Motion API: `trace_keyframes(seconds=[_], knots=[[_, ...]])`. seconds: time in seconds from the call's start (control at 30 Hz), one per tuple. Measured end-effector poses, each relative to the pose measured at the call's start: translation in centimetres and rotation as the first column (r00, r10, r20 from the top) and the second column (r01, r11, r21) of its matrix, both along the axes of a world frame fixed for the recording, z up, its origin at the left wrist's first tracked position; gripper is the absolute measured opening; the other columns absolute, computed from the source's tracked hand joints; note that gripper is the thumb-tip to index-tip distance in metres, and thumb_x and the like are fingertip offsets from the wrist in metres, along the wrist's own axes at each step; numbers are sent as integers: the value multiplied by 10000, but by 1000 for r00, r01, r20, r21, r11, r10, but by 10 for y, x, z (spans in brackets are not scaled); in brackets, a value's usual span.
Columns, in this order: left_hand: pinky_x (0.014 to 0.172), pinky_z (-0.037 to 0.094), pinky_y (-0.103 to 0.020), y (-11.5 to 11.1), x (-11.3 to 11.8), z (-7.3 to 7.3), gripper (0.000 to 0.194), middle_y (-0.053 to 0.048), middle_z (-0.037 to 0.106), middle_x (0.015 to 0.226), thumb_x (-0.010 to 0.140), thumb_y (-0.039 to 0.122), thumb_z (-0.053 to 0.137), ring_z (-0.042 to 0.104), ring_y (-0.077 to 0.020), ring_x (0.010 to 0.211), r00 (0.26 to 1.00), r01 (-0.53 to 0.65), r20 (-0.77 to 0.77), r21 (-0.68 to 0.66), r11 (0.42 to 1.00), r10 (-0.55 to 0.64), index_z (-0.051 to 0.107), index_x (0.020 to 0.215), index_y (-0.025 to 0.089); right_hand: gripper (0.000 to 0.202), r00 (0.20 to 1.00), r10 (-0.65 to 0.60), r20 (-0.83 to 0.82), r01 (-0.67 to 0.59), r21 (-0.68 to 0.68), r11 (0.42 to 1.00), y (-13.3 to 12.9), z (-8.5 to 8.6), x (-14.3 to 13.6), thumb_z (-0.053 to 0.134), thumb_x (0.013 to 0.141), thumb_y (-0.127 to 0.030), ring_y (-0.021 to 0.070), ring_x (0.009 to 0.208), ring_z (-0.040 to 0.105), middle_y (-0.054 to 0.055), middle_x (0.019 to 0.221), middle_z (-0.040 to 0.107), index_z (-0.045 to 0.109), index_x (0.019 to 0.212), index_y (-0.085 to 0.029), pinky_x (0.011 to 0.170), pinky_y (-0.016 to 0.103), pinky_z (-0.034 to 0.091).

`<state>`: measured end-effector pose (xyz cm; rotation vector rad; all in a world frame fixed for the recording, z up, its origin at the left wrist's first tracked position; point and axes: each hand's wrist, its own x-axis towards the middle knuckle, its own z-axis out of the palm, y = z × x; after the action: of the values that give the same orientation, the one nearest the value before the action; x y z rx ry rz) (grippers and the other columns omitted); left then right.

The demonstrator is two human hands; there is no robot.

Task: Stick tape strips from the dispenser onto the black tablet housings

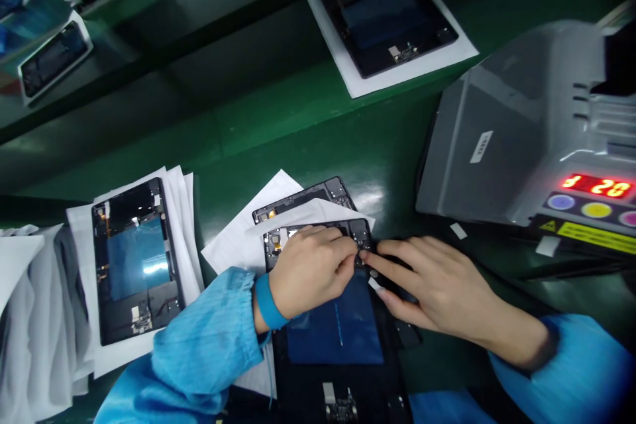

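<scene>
Two hands met at the far right corner of an opened tablet (pixel 332 324).
Left hand (pixel 308 271) and right hand (pixel 437 288) are pinched fingertip to fingertip there; the tablet's long axis runs near-to-far on the counter (pixel 298 119).

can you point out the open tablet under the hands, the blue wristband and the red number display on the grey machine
open tablet (pixel 335 328): head view, on the blue panel in its middle.
blue wristband (pixel 268 303): head view, on the band around the left wrist.
red number display (pixel 599 185): head view, on the glowing digits of the grey machine (pixel 507 126).
</scene>
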<state>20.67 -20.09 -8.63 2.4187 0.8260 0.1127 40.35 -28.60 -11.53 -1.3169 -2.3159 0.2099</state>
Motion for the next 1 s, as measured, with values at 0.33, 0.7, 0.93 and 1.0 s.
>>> trace_keyframes(seconds=[0.33,0.7,0.93,1.0], knots=[[692,452,-309,0,-1,-2,133,-8,614,743,874,172,530,582,-174,721,1000,14,-14,14,1000,-14,609,767,184,67,976,-215,21,212,99,972,11,8,-18,546,908,-188,112,656,594,24,893,656,585,938,-142,573,256,422],[679,456,-321,-1,-2,-5,153,2,594,729,888,194,519,574,-170,715,1000,24,-7,48,999,-24,585,749,196,62,971,-207,120,181,197,963,6,7,-26,570,914,-157,109,618,532,19,850,652,611,870,-144,573,268,379],[697,460,-314,-1,-3,-6,154,-3,598,727,886,194,516,579,-169,713,1000,27,-6,53,998,-27,581,748,194,41,967,-194,164,146,267,952,6,9,-27,602,899,-143,108,600,524,30,825,661,626,876,-119,586,268,388],[698,461,-317,-2,-3,-6,154,-3,598,727,886,191,513,580,-170,716,1000,25,-3,54,998,-25,581,747,194,42,967,-192,168,143,265,954,7,8,-27,599,901,-145,109,599,527,31,822,662,626,882,-119,581,269,385]])
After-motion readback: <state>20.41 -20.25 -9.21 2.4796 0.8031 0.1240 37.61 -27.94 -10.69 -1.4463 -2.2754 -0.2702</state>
